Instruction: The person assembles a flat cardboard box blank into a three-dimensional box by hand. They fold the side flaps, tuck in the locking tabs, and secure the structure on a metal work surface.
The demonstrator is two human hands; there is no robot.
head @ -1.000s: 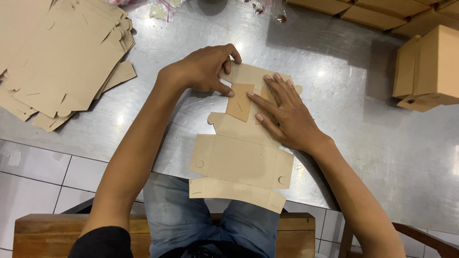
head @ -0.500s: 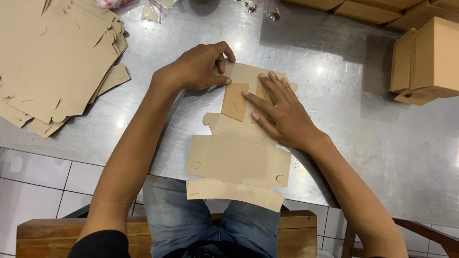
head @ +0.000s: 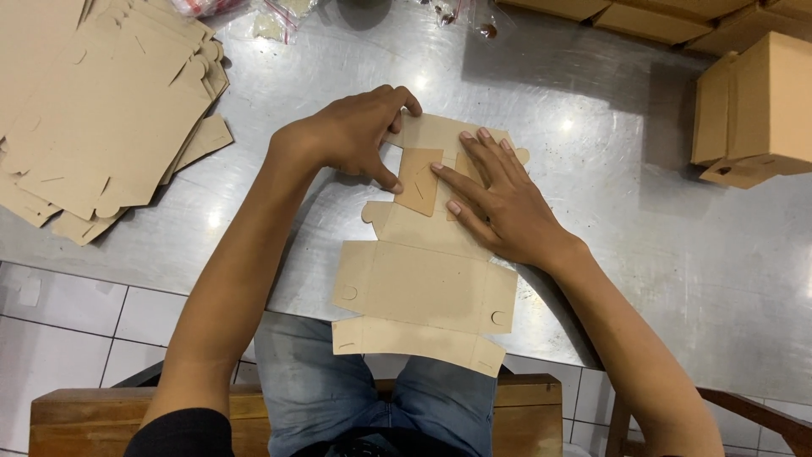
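Observation:
A flat, die-cut brown cardboard box blank (head: 423, 283) lies on the metal table (head: 609, 127) in front of me, its near end hanging over the table edge above my lap. My left hand (head: 351, 135) rests on the blank's far left part, thumb and fingers pinching a small side flap (head: 419, 179) that is folded inward. My right hand (head: 499, 199) lies flat with fingers spread on the far right part of the blank, pressing it down, its fingertips next to the folded flap.
A stack of flat cardboard blanks (head: 93, 110) lies at the left of the table. Folded brown boxes (head: 757, 110) stand at the right, more boxes (head: 651, 17) along the far edge. Clear plastic bags (head: 279, 13) lie at the back. A wooden seat (head: 85, 419) is below.
Both hands stay on the blank; the left hand has pressed the small flap further inward and down. The view has shifted slightly.

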